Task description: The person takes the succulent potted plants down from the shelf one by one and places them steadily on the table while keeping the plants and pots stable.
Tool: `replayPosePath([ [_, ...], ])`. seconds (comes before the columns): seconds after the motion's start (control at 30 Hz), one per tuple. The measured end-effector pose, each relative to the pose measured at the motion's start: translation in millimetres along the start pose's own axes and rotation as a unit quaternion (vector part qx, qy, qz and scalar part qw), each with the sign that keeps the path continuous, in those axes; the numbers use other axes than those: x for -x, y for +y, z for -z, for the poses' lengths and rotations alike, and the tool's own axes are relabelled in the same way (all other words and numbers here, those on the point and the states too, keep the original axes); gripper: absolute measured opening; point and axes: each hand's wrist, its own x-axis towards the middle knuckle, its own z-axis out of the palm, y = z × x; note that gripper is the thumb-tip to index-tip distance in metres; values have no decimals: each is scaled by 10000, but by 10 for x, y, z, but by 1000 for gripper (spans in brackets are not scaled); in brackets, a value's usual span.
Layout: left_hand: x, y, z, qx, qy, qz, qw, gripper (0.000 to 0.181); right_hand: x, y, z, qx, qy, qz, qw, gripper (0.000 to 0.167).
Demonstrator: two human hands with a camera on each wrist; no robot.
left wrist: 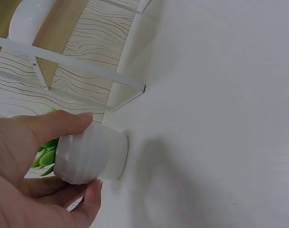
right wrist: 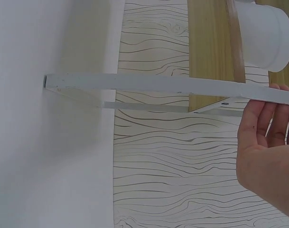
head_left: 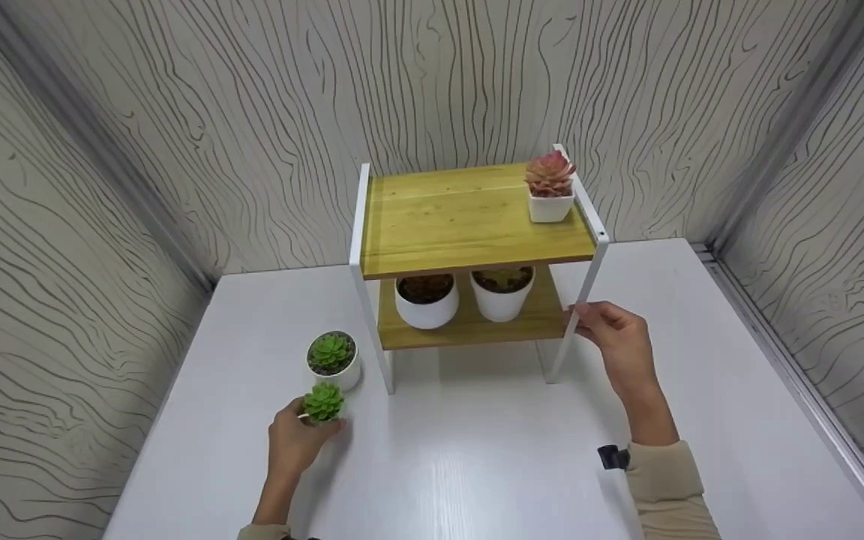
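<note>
White counter (head_left: 439, 465), wood-grain walls (head_left: 289, 112). Your left grip (head_left: 298, 439) grasps the small green succulent (head_left: 323, 402), left of the shelf stand (head_left: 447, 225), near another potted succulent (head_left: 333, 356); your right grip (head_left: 617, 341) holds the right front post (head_left: 588, 277).

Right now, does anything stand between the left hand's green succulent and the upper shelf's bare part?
Yes: the rack's left front leg stands between; a second potted succulent sits just beyond the held succulent. Nothing visible covers that part of the upper shelf.
</note>
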Motion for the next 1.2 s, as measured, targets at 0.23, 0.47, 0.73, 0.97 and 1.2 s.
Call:
replayPosePath([
  [0.23,-33,-75,-44,3,-52,169,9998,72,15,-2,0,96,-36,-20,9999,47],
  [0.47,-70,-117,-59,-87,-33,175,9998,72,16,-9,-4,130,17,-119,9998,41],
  [0.73,-107,-161,-115,-190,-28,156,9997,69,11,-4,-2,127,34,-117,9998,48],
  [0.97,-139,-215,-166,-281,58,58,9996,68,2,15,9,286,-8,-123,9995,51],
  [1.2,-142,-223,-183,-313,60,118,9994,67,1,16,10,293,10,-90,9995,52],
])
